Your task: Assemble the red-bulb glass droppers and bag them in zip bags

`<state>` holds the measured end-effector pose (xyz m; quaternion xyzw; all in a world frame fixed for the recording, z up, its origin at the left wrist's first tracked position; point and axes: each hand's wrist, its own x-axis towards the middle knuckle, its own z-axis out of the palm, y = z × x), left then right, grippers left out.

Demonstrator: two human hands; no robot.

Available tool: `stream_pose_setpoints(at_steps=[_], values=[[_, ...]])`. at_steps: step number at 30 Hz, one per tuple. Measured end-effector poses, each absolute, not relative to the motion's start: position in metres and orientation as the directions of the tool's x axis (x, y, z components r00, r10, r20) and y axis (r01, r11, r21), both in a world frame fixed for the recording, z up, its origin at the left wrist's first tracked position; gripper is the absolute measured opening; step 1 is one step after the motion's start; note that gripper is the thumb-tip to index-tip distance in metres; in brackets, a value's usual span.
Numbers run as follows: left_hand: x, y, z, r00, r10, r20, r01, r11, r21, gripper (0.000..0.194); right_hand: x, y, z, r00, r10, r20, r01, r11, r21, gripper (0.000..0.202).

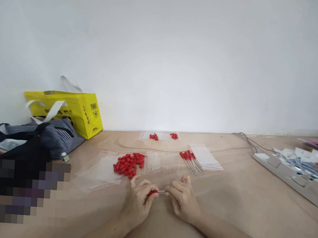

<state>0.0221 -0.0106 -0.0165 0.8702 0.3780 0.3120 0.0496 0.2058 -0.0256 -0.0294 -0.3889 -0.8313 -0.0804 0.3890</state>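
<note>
Near the table's front, my left hand [142,197] pinches a red rubber bulb [152,193] between thumb and fingers. A thin clear dropper tube [161,192] runs from the bulb's end to my right hand [180,197], whose fingertips are closed on its other end. How deep the tube sits in the bulb is hidden by my fingers. Just beyond my left hand lies a pile of red rubber bulbs [127,164]. A row of clear tubes [161,162] lies beside it. To the right are several droppers with red bulbs on their tubes [191,160].
Clear zip bags [103,169] lie left of the pile, and another zip bag [205,157] sits right. More bulbs [153,136] rest near the wall. Bags, including a yellow one [91,116], stand at left; a power strip [288,178] with cables lies at right.
</note>
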Motion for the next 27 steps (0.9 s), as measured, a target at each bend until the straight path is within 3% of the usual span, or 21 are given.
stream_pose_setpoints(at_steps=[12,21,27], values=[[0.019,-0.001,-0.009,0.533,0.733,0.423,0.645,-0.675,0.359,0.013,0.214,-0.015,-0.024,-0.375,0.681,0.629,0.712,0.646,-0.274,0.024],[0.016,0.000,-0.003,0.553,0.715,0.428,0.648,-0.692,0.319,0.017,0.224,-0.014,-0.022,-0.443,0.608,0.659,0.723,0.677,-0.139,0.016],[0.019,-0.004,-0.002,0.570,0.728,0.381,0.660,-0.682,0.316,0.016,0.217,-0.018,-0.030,-0.428,0.632,0.646,0.732,0.661,-0.162,0.018]])
